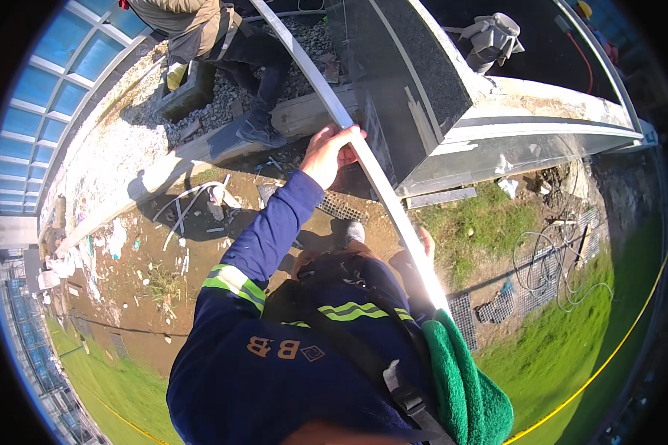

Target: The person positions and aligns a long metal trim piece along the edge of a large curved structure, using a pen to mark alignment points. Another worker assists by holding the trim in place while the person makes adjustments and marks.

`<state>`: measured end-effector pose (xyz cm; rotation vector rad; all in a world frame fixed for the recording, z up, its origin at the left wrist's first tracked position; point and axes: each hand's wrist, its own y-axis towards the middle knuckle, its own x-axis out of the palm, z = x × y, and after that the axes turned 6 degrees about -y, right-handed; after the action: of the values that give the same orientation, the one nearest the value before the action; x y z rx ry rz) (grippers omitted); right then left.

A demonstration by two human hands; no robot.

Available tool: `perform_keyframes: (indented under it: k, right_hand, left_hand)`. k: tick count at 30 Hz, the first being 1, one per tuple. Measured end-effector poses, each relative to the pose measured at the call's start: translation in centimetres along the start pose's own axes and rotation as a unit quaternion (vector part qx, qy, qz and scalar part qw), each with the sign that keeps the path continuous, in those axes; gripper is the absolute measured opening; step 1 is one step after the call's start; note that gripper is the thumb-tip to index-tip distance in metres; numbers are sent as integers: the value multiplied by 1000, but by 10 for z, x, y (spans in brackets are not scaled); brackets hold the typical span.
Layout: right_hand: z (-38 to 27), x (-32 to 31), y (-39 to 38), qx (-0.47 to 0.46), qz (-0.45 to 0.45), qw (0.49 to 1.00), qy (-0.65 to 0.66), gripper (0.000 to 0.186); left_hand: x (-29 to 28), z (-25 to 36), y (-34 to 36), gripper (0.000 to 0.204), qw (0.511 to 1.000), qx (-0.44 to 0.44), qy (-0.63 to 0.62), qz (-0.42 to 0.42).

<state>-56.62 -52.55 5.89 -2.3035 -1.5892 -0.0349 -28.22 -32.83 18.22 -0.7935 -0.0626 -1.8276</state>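
A long, straight, silvery-white metal bar (382,185) runs slantwise from the top of the view down toward my right side. My left hand (332,154) is closed on it partway along, thumb on the near face and fingers curling round the side. Lower down, my right hand (427,243) shows only in part past the bar's right edge, apparently gripping it from beneath; the rest is hidden by the bar. Sunlight glares off the bar's lower end beside a green towel (464,378) hanging at my right side.
A dark stone-clad corner (401,96) with a pale ledge juts in at right. Another person (223,44) is on the gravel at upper left, beside a concrete box (185,96). Coiled cable (553,263), mesh pieces (460,319) and plastic scraps lie around on dirt and grass.
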Motion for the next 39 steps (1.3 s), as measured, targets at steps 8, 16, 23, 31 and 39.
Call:
perform_keyframes:
  k: [8,16,23,31,39]
  right_hand:
    - [-40,75,7,-77,95,987,104,91]
    - [-52,120,61,-223,241,916,231,46]
    - [-92,151,107,-305,339,883,109,43]
    - [-126,167,154,-293,403,864,71,54]
    - [-115,164,145,-358,394,835,139,49]
  left_hand:
    - [-50,97,121,24,1000,5,-18,-12]
    - [-66,151,220,34,994,-31,-18,-103]
    - [-48,192,288,38,986,-60,5,-153]
    - [-31,207,350,49,990,-58,16,-129]
    - [-31,221,415,44,990,-35,62,-125]
